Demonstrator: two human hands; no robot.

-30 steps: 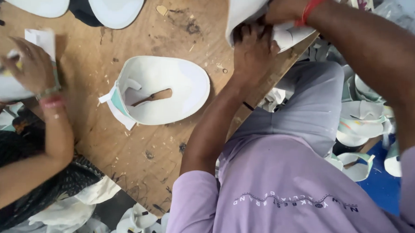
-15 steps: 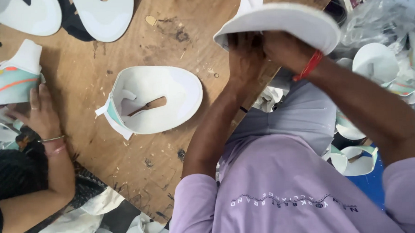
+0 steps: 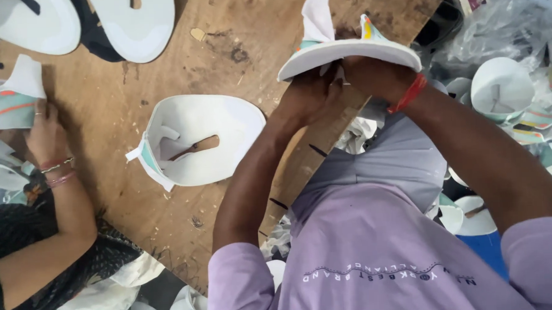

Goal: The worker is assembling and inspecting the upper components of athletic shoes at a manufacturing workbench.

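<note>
- Both hands gripped a white sole (image 3: 352, 51), fingers curled up under it from below.
- The left hand (image 3: 313, 95) clenched the sole's underside nearer its pointed end; the fingertips were hidden beneath the sole.
- The right hand (image 3: 374, 75) grasped the underside just beside the left, the two hands touching; a red band (image 3: 408, 94) sat on its wrist.
- The sole was held flat, up above the table's (image 3: 121, 111) right edge, with a white strap piece (image 3: 317, 16) and a small coloured tab (image 3: 367, 28) standing up from its top face.
- On the table, near its middle, lay a white upper (image 3: 196, 139) with a teal-edged strap and a slot cut in it, well apart from the held sole.
- At the table's top left lay two more white soles (image 3: 134, 25), with a dark piece between them.
- At the left edge, another person's hand (image 3: 43, 132) rested on a striped white piece (image 3: 11, 100); bangles ringed that wrist.
- Beyond the right edge, a heap of white parts (image 3: 503, 89) and clear plastic bags (image 3: 497, 19) lay on the floor.
</note>
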